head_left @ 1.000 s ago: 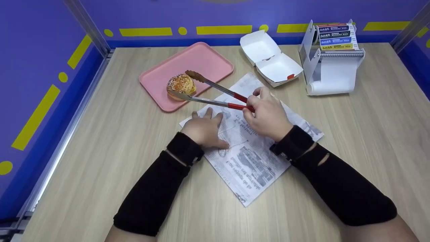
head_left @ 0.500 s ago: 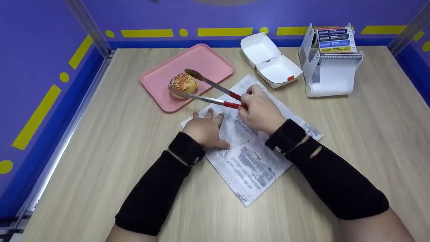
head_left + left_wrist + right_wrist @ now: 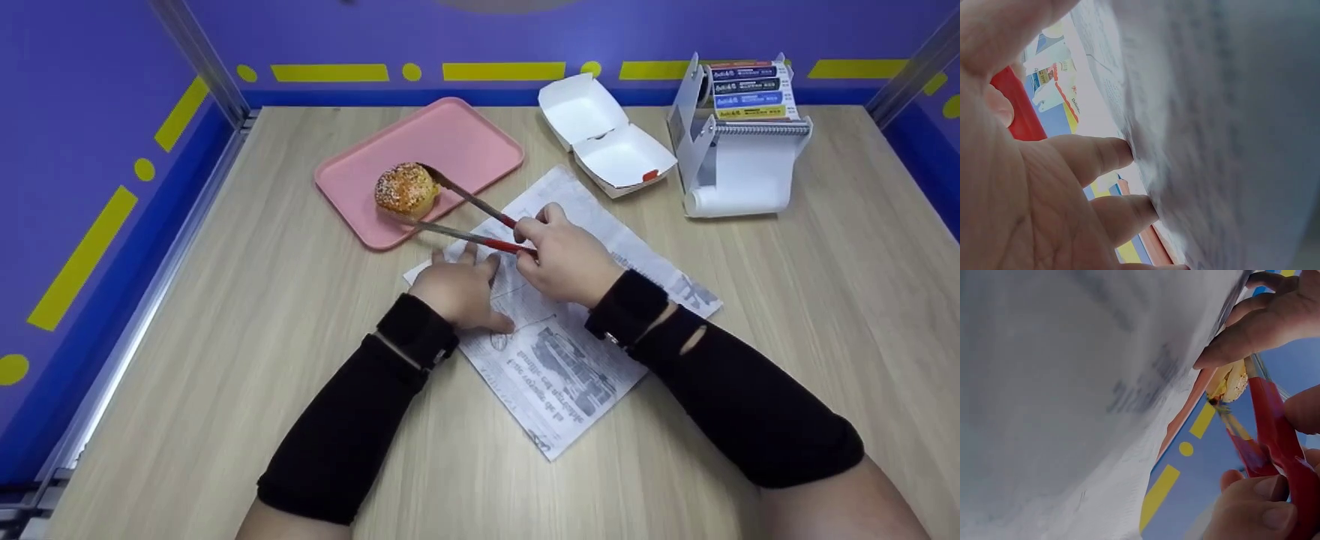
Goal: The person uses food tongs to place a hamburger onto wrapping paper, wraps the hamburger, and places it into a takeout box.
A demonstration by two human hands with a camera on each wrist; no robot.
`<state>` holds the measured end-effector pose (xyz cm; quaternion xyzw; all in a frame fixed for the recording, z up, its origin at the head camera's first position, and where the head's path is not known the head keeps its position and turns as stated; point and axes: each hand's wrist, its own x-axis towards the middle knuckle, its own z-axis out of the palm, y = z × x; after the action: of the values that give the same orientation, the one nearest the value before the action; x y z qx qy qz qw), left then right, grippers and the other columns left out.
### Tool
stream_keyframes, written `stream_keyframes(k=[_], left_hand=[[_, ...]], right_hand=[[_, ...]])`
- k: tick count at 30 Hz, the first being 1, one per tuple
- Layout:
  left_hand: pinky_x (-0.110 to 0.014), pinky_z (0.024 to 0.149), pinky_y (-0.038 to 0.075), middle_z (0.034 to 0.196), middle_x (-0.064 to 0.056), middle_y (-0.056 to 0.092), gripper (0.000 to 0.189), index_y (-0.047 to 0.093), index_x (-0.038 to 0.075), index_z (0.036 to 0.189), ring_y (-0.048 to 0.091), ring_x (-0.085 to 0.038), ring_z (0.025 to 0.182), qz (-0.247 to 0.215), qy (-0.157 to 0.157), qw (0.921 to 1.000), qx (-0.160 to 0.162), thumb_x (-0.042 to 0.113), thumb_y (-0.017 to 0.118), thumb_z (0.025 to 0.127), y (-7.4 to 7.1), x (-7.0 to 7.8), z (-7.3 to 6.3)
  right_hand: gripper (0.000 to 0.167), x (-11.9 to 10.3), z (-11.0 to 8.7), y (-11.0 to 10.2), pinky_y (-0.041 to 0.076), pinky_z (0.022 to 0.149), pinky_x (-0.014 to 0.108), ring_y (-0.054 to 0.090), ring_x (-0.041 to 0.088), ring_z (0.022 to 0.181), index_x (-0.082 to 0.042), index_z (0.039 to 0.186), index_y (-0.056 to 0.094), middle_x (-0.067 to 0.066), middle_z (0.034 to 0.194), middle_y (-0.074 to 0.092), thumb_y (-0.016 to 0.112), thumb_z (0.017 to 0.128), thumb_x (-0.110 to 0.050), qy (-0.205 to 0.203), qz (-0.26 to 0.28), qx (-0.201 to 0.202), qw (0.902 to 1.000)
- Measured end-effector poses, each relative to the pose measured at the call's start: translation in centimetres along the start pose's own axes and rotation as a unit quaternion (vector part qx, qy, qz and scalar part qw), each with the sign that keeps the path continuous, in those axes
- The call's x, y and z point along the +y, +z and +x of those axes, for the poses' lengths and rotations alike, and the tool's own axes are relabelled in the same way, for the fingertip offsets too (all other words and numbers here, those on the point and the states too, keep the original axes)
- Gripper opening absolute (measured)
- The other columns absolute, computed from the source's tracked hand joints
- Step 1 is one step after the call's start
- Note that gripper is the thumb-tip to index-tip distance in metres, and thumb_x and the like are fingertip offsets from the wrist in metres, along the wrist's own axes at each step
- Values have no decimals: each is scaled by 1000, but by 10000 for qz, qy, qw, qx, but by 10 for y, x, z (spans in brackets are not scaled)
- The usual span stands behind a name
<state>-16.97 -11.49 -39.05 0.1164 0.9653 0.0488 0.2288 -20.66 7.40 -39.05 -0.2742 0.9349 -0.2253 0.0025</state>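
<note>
My right hand [image 3: 571, 259] grips red-handled metal tongs [image 3: 450, 230]. Their tips lie on either side of a seed-topped burger [image 3: 405, 187], which sits on a pink tray [image 3: 472, 135]. Whether both tips touch the burger cannot be told. In the right wrist view, thumb and fingers wrap the red tong handles [image 3: 1269, 408], with a bit of filling visible beyond. My left hand [image 3: 454, 294] lies with spread fingers on a sheet of newspaper-print paper [image 3: 551, 390]. The left wrist view has its fingertips touching that sheet, beside a red handle [image 3: 1019, 104].
An open white carton box [image 3: 626, 156] stands behind the paper. To its right is a white holder [image 3: 694, 127] with several coloured labelled strips and a roll of white paper [image 3: 750, 176]. Blue panels [image 3: 337, 37] border the wooden table [image 3: 225, 300].
My right hand has moved left and slightly down with the tongs. The tong tips have drawn closer together around the burger. My left hand has stayed on the paper.
</note>
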Motion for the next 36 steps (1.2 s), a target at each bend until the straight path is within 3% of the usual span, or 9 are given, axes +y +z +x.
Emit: stream_keyframes(k=[4, 12, 20, 25, 28, 36], left_hand=[[-70, 121, 32, 175, -23, 11, 117, 24, 22, 169, 17, -71, 148, -11, 37, 10000, -9, 77, 75, 78, -1, 1, 0], [-67, 127, 21, 175, -23, 11, 119, 21, 21, 170, 18, -70, 148, 86, 43, 9999, -117, 77, 73, 80, -3, 1, 2], [-69, 125, 24, 176, -22, 10, 119, 20, 21, 170, 17, -71, 148, 110, 18, 9998, -140, 77, 73, 80, -2, 1, 2], [-70, 119, 36, 176, -23, 9, 123, 19, 21, 170, 17, -71, 148, 101, -4, 9998, -183, 78, 75, 77, 1, 1, 1], [-69, 115, 41, 175, -23, 9, 124, 19, 21, 170, 16, -71, 148, 49, 0, 9998, -167, 76, 77, 75, 1, 1, 1], [-68, 114, 43, 177, -20, 6, 130, 15, 25, 171, 11, -70, 149, -103, -80, 9997, -217, 76, 81, 72, -1, 0, -2]], right_hand=[[28, 0, 2, 1, 56, 69, 48, 60, 32, 75, -7, 122, 65, 17, 109, 58, 62, 102, -27, -9, -58, -87, 9999], [23, 3, 5, 1, 58, 82, 52, 68, 35, 94, -5, 122, 63, 15, 115, 67, 60, 106, -22, -85, -321, -230, 9992], [21, 6, 7, 0, 58, 82, 51, 69, 35, 93, -6, 123, 63, 13, 117, 67, 56, 109, -20, 29, -406, -399, 9984], [21, 11, 5, -3, 58, 82, 50, 68, 34, 93, -6, 121, 64, 12, 116, 67, 56, 109, -20, -36, -424, -381, 9984], [20, 17, 0, -8, 57, 82, 50, 68, 33, 94, -6, 120, 65, 12, 115, 67, 58, 108, -20, 9, -382, -264, 9989], [20, 39, -21, -32, 53, 89, 51, 64, 33, 101, -7, 122, 65, 12, 117, 65, 57, 108, -18, 290, 14, -106, 9995]])
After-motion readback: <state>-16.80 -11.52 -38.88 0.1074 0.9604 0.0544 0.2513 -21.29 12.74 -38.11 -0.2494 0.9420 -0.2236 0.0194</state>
